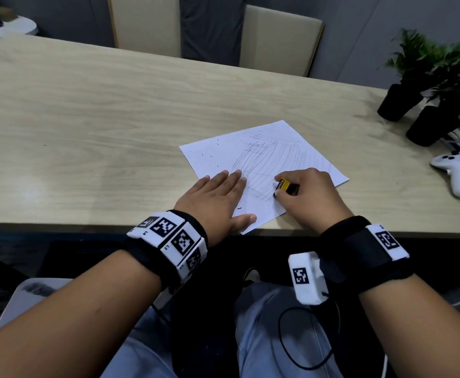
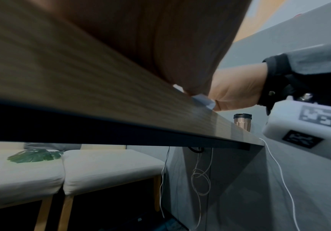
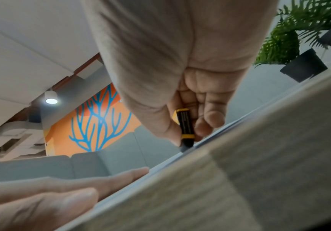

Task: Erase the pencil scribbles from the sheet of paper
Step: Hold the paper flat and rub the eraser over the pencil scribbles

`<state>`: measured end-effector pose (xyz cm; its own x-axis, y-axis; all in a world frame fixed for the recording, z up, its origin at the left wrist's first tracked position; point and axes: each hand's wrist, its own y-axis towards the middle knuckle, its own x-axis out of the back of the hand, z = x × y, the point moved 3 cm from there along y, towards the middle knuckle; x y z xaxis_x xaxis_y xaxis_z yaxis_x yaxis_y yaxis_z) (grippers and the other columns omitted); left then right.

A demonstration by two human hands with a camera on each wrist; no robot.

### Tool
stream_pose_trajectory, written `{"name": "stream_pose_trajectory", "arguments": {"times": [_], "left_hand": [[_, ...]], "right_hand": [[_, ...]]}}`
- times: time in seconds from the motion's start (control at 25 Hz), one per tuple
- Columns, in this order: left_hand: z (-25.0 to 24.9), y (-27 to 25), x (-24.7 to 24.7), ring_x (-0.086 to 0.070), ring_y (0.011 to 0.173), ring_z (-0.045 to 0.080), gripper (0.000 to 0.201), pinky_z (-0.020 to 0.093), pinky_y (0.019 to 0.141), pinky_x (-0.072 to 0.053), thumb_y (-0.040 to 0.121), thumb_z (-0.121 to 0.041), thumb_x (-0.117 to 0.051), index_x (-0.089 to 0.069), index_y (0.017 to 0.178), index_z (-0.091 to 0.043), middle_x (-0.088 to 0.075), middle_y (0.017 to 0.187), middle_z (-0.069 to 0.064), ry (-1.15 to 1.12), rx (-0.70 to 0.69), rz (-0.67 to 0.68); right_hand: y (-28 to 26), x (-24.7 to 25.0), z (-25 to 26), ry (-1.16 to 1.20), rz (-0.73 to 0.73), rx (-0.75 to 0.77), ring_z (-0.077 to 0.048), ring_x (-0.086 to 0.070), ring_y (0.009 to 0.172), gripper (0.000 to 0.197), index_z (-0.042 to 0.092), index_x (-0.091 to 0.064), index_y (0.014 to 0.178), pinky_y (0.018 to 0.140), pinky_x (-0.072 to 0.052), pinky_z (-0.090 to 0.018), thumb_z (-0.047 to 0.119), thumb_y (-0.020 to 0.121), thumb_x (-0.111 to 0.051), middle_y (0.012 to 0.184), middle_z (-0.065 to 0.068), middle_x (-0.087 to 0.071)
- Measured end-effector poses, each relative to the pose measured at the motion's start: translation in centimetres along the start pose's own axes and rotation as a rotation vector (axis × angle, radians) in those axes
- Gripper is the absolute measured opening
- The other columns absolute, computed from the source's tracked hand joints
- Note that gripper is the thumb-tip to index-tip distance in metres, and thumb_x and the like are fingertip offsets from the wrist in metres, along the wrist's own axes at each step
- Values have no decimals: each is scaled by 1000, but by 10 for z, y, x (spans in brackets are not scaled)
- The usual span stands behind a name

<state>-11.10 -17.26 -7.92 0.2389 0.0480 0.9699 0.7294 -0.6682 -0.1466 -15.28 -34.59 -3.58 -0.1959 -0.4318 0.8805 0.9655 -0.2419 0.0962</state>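
A person seated at a wood-grain surface (image 1: 87, 110) works on a sheet of paper (image 1: 212, 156) lying angled near the front edge, w/ one corner reaching that edge. Pencil scribbles (image 1: 275, 159) cover the sheet's middle and far-right part; small dark specks dot the left part.

The left hand (image 1: 215, 203) lies flat on the paper's near-left area, fingers straight and close together, thumb spread along the near corner, palm down. It holds nothing; it only presses on the sheet. In the right wrist view the same fingers (image 3: 121, 178) lie extended along the paper's edge.

The right hand (image 1: 313, 197) has its fingers curled, pinching an eraser in a yellow-and-black sleeve (image 1: 284, 184) btwn thumb and fingers. The eraser's dark tip meets the paper at the lower part of the scribbles, just beside the left hand's fingertips. The right wrist view shows the eraser (image 3: 186, 125) standing nearly upright, tip down on the sheet, thumb on one side and fingers on the other. The heel of the right hand is at the paper's near-right edge.

Both wrists carry black bands w/ white marker blocks. At the far right of the surface stand two black pots w/ green plants (image 1: 428, 64), and near them a white game controller (image 1: 458, 170). Two beige chair backs (image 1: 278, 36) stand across the surface. The left wrist view shows a copper-colored tumbler (image 2: 242, 122) farther along the surface.
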Motion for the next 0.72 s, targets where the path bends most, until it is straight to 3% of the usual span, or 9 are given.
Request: {"name": "stream_pose_trajectory", "arguments": {"times": [0.08,0.24,0.36,0.48,0.64,0.72], "left_hand": [[-1,0,0,12,149,10,79,33,120,7,97,-65,-24,5,157,-23,14,163,-8,3,-2,-4],[0,0,0,12,149,10,79,33,121,6,97,-65,-24,5,157,-23,14,163,-7,9,1,-5],[-1,1,0,12,149,10,79,33,121,6,96,-65,-24,5,157,-23,14,163,-8,6,-1,-4],[-1,0,0,12,150,11,79,33,121,6,96,-65,-24,5,157,-23,14,163,-8,10,0,-9],[-1,-1,1,12,150,11,79,33,120,6,96,-65,-24,5,157,-23,14,163,-7,12,0,-7],[-1,-1,1,12,149,10,79,33,120,6,97,-65,-24,5,157,-23,14,163,-8,9,0,-1]], "right_hand": [[3,3,1,1,-12,-2,-14,-62,84,22,12,-73,102,69,-40,-18,13,83,-62,85,-2,-72],[-5,-10,15,63,66,65,-8,-61,86,26,18,-72,109,71,-38,-10,17,84,-65,92,3,-73],[1,-4,0,15,13,24,-12,-62,92,29,16,-71,113,77,-37,-13,17,84,-64,99,0,-73],[5,5,-7,7,-23,-8,-17,-64,86,23,10,-72,105,69,-41,-18,13,84,-63,92,-5,-73],[-9,-10,14,45,100,102,-9,-63,88,28,21,-72,110,75,-39,-14,19,82,-65,92,4,-73],[-8,-9,9,22,73,88,-10,-62,87,28,21,-72,110,75,-38,-15,19,83,-65,92,3,-73]]}}
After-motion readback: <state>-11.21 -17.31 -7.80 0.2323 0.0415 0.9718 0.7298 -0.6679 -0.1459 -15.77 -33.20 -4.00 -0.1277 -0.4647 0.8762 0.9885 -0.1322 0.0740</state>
